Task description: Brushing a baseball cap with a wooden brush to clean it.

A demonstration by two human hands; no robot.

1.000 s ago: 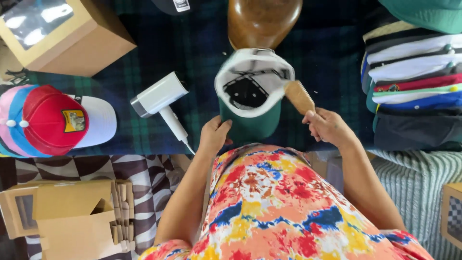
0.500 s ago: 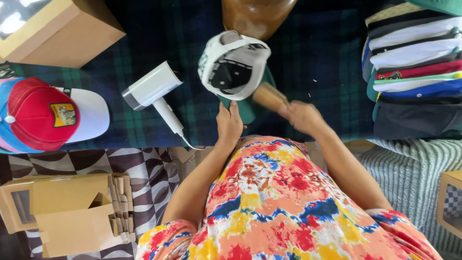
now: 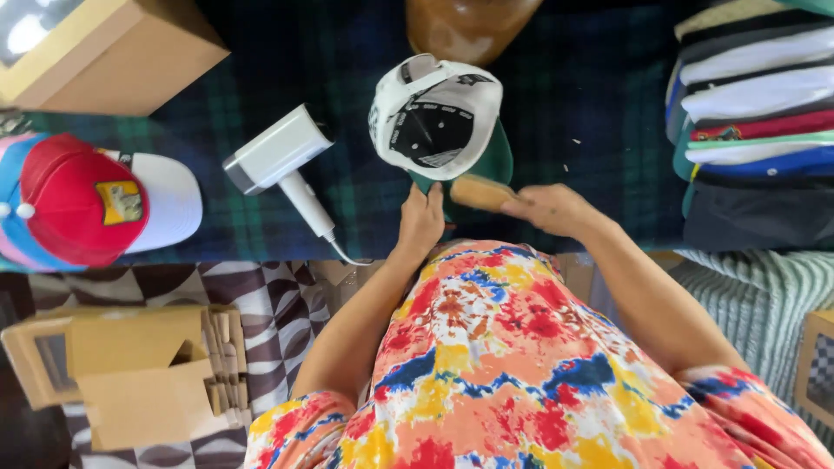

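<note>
A white cap with a green brim (image 3: 439,117) lies upside down on the dark plaid cloth (image 3: 599,95), its black lining facing up. My left hand (image 3: 423,219) grips the cap's green brim at its near edge. My right hand (image 3: 549,208) holds a wooden brush (image 3: 480,192) and presses it against the brim, just right of my left hand. Both hands sit close together at the table's front edge.
A white hair dryer (image 3: 280,162) lies left of the cap. A red and white cap (image 3: 95,201) sits on stacked caps at far left. A cardboard box (image 3: 100,52) stands at back left, a brown rounded form (image 3: 465,26) behind the cap, a cap stack (image 3: 756,113) at right.
The cap has tipped and turned leftward, showing more of its lining. My right hand has moved the brush left and down onto the brim, closer to my left hand.
</note>
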